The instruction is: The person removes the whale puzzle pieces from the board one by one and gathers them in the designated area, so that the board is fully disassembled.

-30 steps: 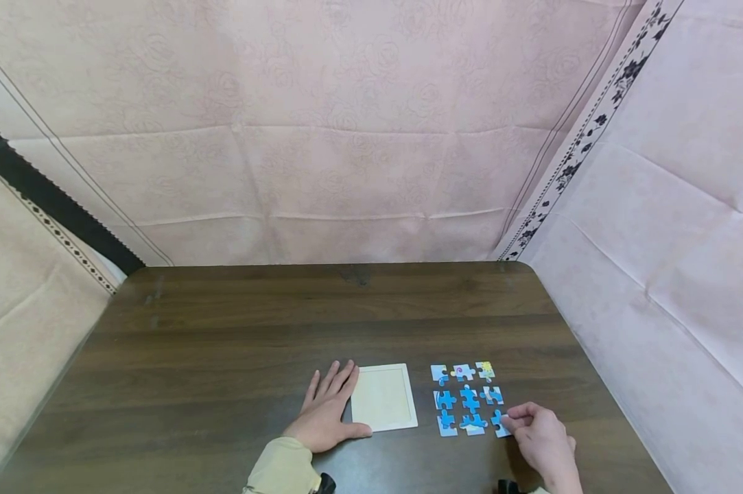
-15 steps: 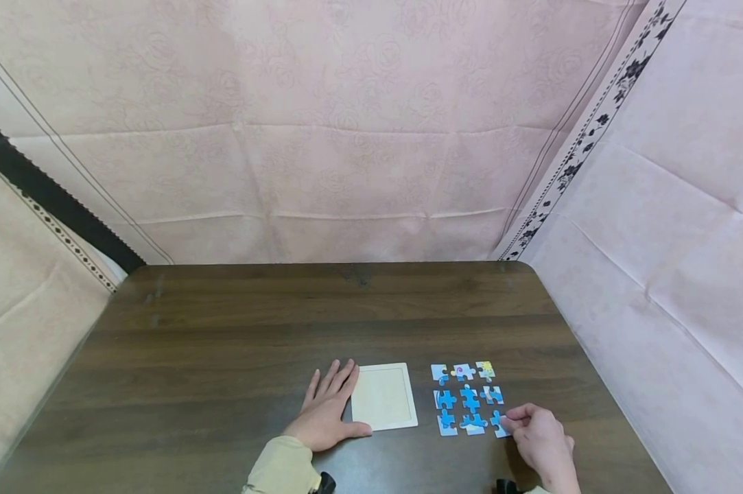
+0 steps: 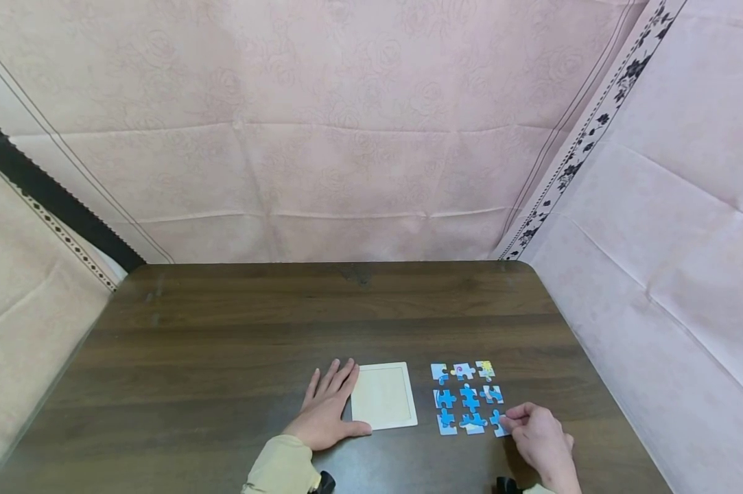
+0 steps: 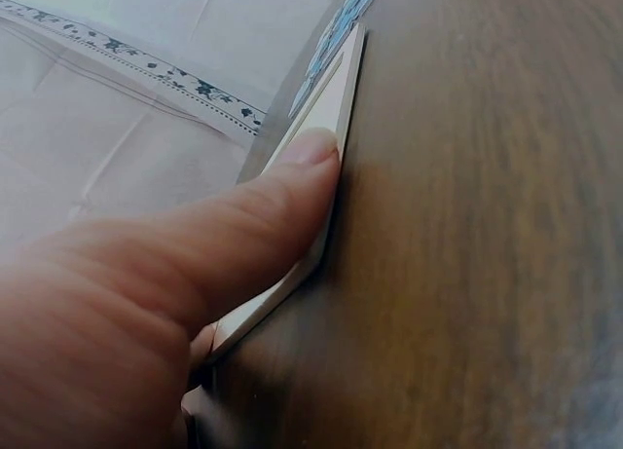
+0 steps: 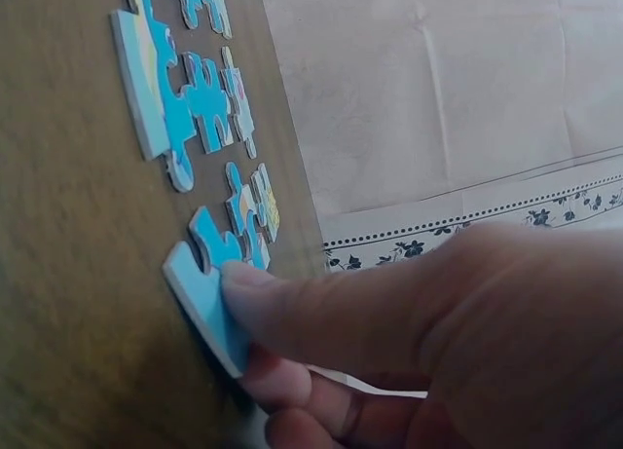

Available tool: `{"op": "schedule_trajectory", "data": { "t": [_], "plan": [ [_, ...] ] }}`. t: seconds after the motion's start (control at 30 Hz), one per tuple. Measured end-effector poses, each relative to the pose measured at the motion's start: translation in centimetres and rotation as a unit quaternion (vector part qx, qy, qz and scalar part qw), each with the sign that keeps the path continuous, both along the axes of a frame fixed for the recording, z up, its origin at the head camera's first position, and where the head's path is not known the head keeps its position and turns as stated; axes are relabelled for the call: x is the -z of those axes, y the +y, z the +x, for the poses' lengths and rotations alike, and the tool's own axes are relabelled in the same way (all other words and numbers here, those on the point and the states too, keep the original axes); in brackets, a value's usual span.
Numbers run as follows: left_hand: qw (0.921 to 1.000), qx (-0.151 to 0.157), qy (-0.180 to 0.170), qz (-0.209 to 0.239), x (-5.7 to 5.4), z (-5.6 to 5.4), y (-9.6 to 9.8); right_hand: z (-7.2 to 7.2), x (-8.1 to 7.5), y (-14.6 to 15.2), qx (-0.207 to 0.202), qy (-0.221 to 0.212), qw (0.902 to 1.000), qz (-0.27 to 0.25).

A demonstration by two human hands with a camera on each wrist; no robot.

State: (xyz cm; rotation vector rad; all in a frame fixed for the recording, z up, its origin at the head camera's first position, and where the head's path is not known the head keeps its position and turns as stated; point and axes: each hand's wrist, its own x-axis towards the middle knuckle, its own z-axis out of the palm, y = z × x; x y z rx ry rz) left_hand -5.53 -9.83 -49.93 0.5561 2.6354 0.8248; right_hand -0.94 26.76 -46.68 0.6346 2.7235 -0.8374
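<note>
My right hand [image 3: 543, 439] pinches a blue-and-white jigsaw puzzle piece [image 5: 209, 298] between thumb and fingers. It is the near right corner of a spread of puzzle pieces, and its edge is tilted close over the tabletop in the right wrist view. Fingers straight and spread, my left hand [image 3: 328, 412] rests at the left side of a square cream puzzle tray [image 3: 383, 396]. Its thumb lies on the tray's near rim in the left wrist view. The tray's recess shows a plain pale base.
Several other puzzle pieces [image 3: 470, 398] lie in three spaced rows right of the tray. All stand on a dark wooden table [image 3: 223, 329]. Pale patterned cloth [image 3: 359, 137] hangs behind the table and along its sides.
</note>
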Motion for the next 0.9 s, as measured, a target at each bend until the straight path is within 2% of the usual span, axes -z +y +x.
{"op": "schedule_trajectory", "data": {
  "t": [0.3, 0.63, 0.9],
  "plan": [
    [0.9999, -0.003, 0.001, 0.015, 0.43, -0.11, -0.04, -0.11, 0.09, -0.08, -0.002, 0.002, 1.0000, 0.006],
    [0.9999, -0.006, -0.009, 0.005, 0.42, -0.08, 0.02, -0.08, 0.20, -0.15, -0.006, 0.005, 0.9999, 0.010],
    [0.9999, -0.010, -0.004, 0.011, 1.04, -0.49, -0.07, -0.46, 0.33, -0.44, -0.001, 0.012, 0.9999, 0.012]
  ]
}}
